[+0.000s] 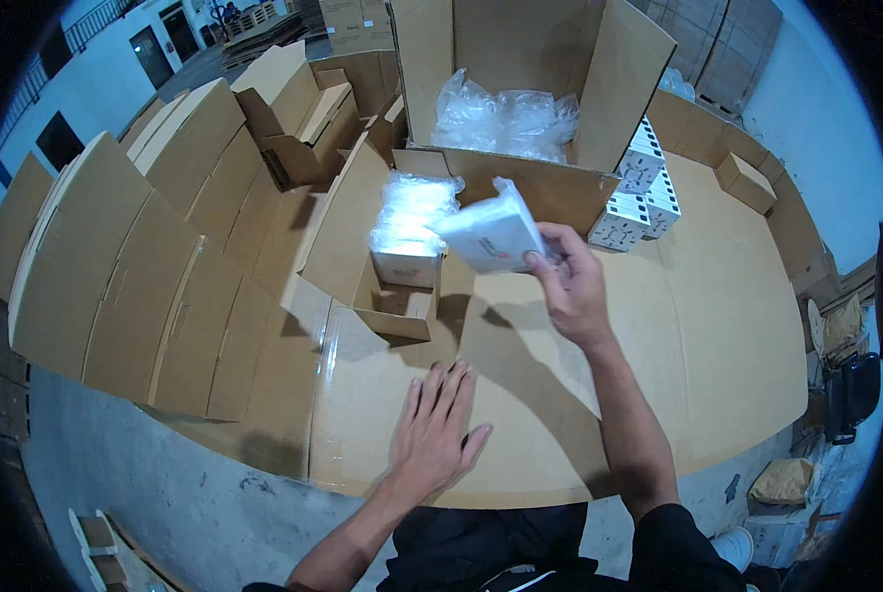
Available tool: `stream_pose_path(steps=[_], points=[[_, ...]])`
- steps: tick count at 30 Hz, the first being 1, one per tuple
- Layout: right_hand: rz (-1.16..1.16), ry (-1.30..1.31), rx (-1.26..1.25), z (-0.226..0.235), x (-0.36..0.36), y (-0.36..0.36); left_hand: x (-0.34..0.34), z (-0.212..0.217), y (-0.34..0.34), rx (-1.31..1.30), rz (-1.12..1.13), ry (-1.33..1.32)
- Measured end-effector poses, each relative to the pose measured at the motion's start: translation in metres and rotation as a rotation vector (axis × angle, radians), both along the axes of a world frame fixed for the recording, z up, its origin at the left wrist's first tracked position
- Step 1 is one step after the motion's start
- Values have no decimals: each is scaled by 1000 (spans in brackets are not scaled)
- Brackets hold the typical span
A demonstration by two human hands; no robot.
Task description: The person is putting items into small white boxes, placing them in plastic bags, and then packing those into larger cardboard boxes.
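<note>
Landmark: narrow open carton [402,326] on the cardboard-covered desk [579,434]; all places read from it.

Hands: right hand [570,281], to the right of the carton, pinches a white packet [496,237] in clear plastic between thumb and fingers. The packet hangs tilted, clear of the desk; its left corner overlaps the row of packets in this view, so contact cannot be told. Left hand [436,424], on the near side of the carton, is released, palm down on the desk, holding nothing.

Progress (judged): loading of the carton looks part done. A row of plastic-wrapped packets [414,222] occupies its far portion; the near end shows bare cardboard, apparently with room to spare. The packet in hand is not yet seated, and the carton's flaps stand open. Count of packets inside: cannot tell, wrap and glare hide the edges.

Surroundings: just beyond and to the right of the carton, a large open box [530,187] contains crumpled clear plastic [505,118]. Farther right, white boxes with black markings [634,202]. To the left, a line of brown cartons [170,276].

Labels: the held packet bears small print with a reddish mark, as does the nearest one in the row; both too small and blurred to read. No brand identified.
</note>
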State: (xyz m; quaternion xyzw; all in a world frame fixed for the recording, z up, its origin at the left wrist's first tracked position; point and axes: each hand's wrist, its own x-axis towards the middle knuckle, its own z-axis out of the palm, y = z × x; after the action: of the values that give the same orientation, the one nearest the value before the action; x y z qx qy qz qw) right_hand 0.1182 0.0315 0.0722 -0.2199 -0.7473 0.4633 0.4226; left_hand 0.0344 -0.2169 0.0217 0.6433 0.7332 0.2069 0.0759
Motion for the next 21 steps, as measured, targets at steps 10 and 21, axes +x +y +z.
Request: stream_pose_path(steps=[10, 21], points=[[172, 41, -17, -2, -63, -23, 5, 0, -27, -52, 96, 5], [138, -321, 558, 26, -80, -34, 3, 6, -23, -57, 91, -24]])
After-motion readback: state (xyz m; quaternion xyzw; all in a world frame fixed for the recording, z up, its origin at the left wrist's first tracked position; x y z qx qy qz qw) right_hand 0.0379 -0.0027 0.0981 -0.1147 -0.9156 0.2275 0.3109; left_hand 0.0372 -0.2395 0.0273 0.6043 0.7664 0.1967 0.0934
